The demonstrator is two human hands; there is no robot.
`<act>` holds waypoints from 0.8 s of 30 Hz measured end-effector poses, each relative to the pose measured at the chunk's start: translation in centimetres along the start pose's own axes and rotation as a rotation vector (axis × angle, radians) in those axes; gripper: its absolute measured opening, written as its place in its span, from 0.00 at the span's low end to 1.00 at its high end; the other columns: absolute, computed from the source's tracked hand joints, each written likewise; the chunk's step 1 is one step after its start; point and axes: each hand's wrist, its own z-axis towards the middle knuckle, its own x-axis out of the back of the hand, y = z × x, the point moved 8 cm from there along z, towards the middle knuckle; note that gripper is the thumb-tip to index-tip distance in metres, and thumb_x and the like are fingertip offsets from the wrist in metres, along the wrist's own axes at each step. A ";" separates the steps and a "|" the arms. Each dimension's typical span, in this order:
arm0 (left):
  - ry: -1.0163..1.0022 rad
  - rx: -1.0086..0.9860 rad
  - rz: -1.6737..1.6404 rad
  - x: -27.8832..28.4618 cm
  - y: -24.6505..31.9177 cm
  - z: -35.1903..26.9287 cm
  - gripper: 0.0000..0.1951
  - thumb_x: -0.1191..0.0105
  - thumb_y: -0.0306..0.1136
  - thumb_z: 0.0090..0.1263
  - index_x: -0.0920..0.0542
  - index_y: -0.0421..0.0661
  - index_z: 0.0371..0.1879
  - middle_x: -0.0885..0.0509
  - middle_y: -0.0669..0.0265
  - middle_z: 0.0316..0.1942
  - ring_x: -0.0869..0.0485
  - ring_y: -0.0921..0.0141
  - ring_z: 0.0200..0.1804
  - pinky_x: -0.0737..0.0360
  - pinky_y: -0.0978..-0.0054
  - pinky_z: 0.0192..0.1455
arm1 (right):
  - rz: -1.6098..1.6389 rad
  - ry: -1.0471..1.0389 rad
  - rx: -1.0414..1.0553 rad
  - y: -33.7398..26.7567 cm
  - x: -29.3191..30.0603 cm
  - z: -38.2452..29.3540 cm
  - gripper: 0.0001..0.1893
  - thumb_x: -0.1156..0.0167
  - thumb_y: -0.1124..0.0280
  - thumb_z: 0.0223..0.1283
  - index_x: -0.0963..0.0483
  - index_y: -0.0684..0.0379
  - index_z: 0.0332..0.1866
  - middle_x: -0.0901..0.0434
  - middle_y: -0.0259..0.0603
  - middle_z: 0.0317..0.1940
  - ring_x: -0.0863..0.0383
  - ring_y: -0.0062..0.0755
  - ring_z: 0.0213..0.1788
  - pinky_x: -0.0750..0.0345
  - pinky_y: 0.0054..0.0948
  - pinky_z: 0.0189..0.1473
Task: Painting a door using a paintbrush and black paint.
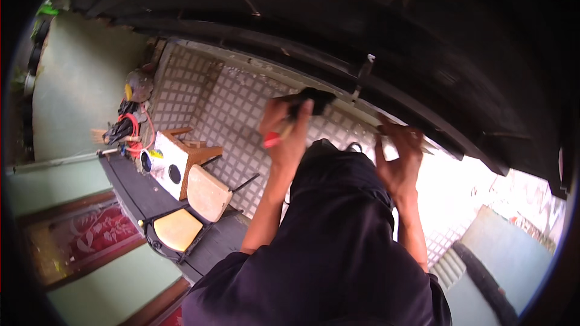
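Note:
My left hand (290,131) is closed around a handle with a red end (272,140). A blurred dark object (317,99) adjoins its fingers; whether it is part of the same tool cannot be told. At the right, my right hand (401,154) is raised with bent fingers near the lower edge of a dark overhead panel structure (335,65). Blur and glare hide whether it holds or touches anything. My dark clothing is between the two forearms.
Lower left, a folding chair (208,192) with a pale seat stands beside a brown stool with a white top (174,156) that carries a paint-stained can (152,160). A red hose (134,129) and black plastic lie beyond. Patterned tiles (235,104) cover the floor below.

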 end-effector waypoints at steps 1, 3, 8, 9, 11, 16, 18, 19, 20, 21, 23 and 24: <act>-0.072 0.026 -0.054 -1.4 0.7 -0.6 0.07 0.32 0.28 0.68 0.15 0.37 0.36 0.14 0.57 0.36 0.14 0.60 0.40 0.19 0.67 0.43 | 0.029 -0.017 0.023 -1.2 -0.7 0.0 0.23 0.33 0.74 0.58 0.17 0.55 0.61 0.14 0.43 0.42 0.17 0.42 0.48 0.29 0.42 0.62; -0.171 -0.072 -0.159 -3.5 2.4 -0.7 0.08 0.33 0.29 0.68 0.14 0.36 0.37 0.15 0.56 0.38 0.14 0.58 0.40 0.18 0.65 0.42 | 0.019 -0.082 0.036 -2.8 -1.7 -0.2 0.28 0.31 0.73 0.56 0.21 0.55 0.66 0.19 0.42 0.44 0.20 0.41 0.49 0.29 0.43 0.59; -0.485 -0.217 -0.160 -5.8 7.5 -0.5 0.20 0.32 0.44 0.69 0.13 0.36 0.44 0.15 0.52 0.43 0.14 0.56 0.42 0.15 0.63 0.41 | -0.036 0.011 -0.113 -3.7 -1.6 -1.5 0.28 0.31 0.75 0.55 0.20 0.54 0.64 0.17 0.44 0.46 0.20 0.46 0.47 0.26 0.42 0.53; -0.505 -0.227 -0.184 -6.0 7.9 -1.1 0.20 0.32 0.44 0.69 0.13 0.36 0.44 0.15 0.52 0.43 0.14 0.56 0.42 0.15 0.63 0.41 | -0.062 0.037 -0.144 -4.0 -1.3 -1.5 0.27 0.30 0.76 0.53 0.19 0.54 0.62 0.16 0.44 0.46 0.20 0.48 0.46 0.23 0.40 0.52; -0.617 -0.119 -0.215 -7.1 8.1 -2.5 0.26 0.31 0.44 0.68 0.17 0.33 0.55 0.21 0.55 0.45 0.15 0.57 0.40 0.17 0.63 0.43 | -0.104 0.121 -0.181 -3.6 -0.9 -2.5 0.26 0.30 0.76 0.53 0.18 0.54 0.61 0.16 0.44 0.45 0.20 0.48 0.46 0.22 0.40 0.51; -0.856 -0.330 -0.266 -9.2 11.1 -6.1 0.38 0.33 0.52 0.68 0.23 0.25 0.60 0.25 0.50 0.50 0.15 0.52 0.43 0.16 0.58 0.42 | -0.178 0.325 -0.335 -2.2 1.4 -6.4 0.20 0.32 0.79 0.54 0.17 0.58 0.55 0.16 0.46 0.41 0.17 0.49 0.42 0.19 0.39 0.46; -1.026 -0.244 -0.319 -10.0 12.2 -7.3 0.39 0.33 0.53 0.68 0.24 0.24 0.61 0.25 0.48 0.50 0.15 0.51 0.43 0.16 0.58 0.43 | -0.175 0.362 -0.401 -1.3 2.3 -8.5 0.21 0.32 0.77 0.54 0.17 0.59 0.56 0.17 0.47 0.39 0.18 0.51 0.42 0.20 0.41 0.46; -1.167 -0.142 -0.343 -10.8 12.4 -8.5 0.40 0.33 0.53 0.68 0.25 0.24 0.62 0.26 0.46 0.50 0.15 0.50 0.43 0.16 0.58 0.44 | -0.151 0.384 -0.439 -0.8 2.8 -9.5 0.21 0.31 0.75 0.53 0.18 0.59 0.56 0.18 0.48 0.37 0.19 0.52 0.42 0.21 0.44 0.47; -1.204 -0.196 -0.356 -11.0 13.1 -9.5 0.43 0.32 0.55 0.66 0.27 0.23 0.64 0.26 0.44 0.50 0.15 0.49 0.44 0.16 0.57 0.45 | -0.154 0.414 -0.480 -0.5 3.4 -10.5 0.19 0.32 0.75 0.53 0.18 0.60 0.53 0.19 0.50 0.36 0.20 0.53 0.38 0.21 0.45 0.44; -1.227 -0.244 -0.333 -11.4 13.4 -10.9 0.46 0.31 0.58 0.64 0.28 0.24 0.65 0.26 0.44 0.51 0.14 0.48 0.45 0.16 0.55 0.46 | -0.169 0.434 -0.500 -0.3 4.2 -11.4 0.19 0.32 0.75 0.53 0.18 0.60 0.53 0.19 0.50 0.36 0.20 0.53 0.38 0.21 0.45 0.44; -1.304 -0.267 -0.307 -11.8 15.0 -12.8 0.49 0.31 0.61 0.62 0.29 0.24 0.67 0.27 0.44 0.53 0.14 0.47 0.47 0.15 0.54 0.47 | -0.098 0.527 -0.522 0.5 5.6 -13.4 0.17 0.33 0.76 0.53 0.18 0.61 0.51 0.19 0.50 0.36 0.20 0.52 0.38 0.21 0.45 0.43; -1.329 -0.279 -0.296 -11.8 15.9 -13.6 0.51 0.31 0.61 0.62 0.31 0.25 0.68 0.28 0.44 0.55 0.14 0.47 0.48 0.15 0.53 0.47 | -0.106 0.583 -0.506 0.8 6.4 -14.0 0.17 0.31 0.76 0.50 0.17 0.62 0.49 0.18 0.49 0.35 0.20 0.49 0.37 0.21 0.41 0.40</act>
